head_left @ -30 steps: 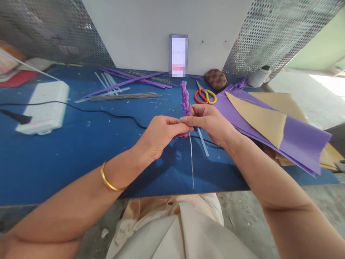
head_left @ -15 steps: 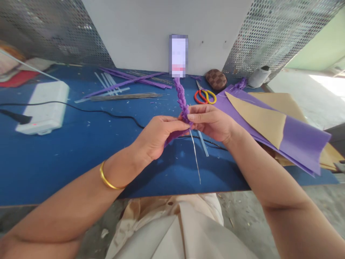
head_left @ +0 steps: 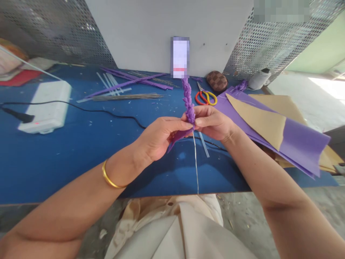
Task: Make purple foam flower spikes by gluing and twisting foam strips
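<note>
Blue tbl [head_left: 81,158], wht box [head_left: 48,114], scissors [head_left: 206,96], purp. sheets [head_left: 302,140], wires [head_left: 129,96]

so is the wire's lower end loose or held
Loose: the wire runs down from the fingers, and nothing grips its lower end.

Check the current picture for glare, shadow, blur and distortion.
Head view: glare whitens the pale surface at far right; shadow falls on the blue table below the left hand and right hand; pixel blocks cover the screen; the purple braid looks slightly soft; wide-angle stretching shows toward the edges.
</note>
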{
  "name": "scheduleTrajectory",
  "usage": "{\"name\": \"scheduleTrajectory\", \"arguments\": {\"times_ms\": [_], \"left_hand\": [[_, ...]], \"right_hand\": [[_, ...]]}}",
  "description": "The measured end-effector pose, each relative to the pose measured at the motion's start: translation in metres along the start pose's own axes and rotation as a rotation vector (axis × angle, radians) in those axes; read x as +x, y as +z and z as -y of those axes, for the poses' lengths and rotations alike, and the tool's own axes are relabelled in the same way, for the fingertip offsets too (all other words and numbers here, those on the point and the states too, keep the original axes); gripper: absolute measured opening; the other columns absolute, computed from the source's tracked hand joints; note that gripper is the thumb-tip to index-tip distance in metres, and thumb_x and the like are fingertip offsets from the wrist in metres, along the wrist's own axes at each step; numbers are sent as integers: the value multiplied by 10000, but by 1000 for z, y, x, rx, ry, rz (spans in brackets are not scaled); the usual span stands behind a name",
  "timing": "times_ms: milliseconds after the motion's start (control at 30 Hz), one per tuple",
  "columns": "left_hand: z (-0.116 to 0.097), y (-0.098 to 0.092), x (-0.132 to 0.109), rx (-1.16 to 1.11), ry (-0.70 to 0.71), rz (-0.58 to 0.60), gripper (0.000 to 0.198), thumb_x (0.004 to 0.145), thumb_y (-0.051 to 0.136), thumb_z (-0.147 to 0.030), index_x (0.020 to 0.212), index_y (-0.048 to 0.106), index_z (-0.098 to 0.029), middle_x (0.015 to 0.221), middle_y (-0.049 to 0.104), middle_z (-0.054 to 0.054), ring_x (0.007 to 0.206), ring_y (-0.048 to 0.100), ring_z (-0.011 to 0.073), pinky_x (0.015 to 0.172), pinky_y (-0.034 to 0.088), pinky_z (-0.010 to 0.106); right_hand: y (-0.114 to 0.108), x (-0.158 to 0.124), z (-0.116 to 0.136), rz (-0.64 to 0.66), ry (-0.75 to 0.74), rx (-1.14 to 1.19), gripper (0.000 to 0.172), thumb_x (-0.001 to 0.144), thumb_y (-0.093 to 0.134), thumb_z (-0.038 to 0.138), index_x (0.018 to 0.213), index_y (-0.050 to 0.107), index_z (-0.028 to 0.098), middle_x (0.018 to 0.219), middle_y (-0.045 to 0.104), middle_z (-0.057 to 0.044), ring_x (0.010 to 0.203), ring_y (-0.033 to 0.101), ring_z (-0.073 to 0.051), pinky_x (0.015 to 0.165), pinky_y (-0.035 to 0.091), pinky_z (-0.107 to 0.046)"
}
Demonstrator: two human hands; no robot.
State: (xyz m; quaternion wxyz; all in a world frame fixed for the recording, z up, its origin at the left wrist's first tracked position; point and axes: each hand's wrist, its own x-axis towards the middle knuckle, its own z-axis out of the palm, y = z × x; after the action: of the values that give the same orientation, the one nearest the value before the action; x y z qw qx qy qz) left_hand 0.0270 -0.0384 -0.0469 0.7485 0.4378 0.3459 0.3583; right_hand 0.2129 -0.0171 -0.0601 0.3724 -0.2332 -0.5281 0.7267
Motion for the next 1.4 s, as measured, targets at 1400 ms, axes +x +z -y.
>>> {"name": "scheduleTrajectory", "arguments": {"times_ms": [1400], "left_hand": [[0, -3, -2, 239, 71, -43, 107, 702, 749, -278, 638, 760, -192, 626, 694, 23, 651, 619, 137, 671, 486, 250]], "right_hand": [[11, -7, 18, -170, 52, -186, 166, 700, 761, 215, 651, 626, 131, 582, 529, 34, 536, 438, -72, 542, 353, -224]]}}
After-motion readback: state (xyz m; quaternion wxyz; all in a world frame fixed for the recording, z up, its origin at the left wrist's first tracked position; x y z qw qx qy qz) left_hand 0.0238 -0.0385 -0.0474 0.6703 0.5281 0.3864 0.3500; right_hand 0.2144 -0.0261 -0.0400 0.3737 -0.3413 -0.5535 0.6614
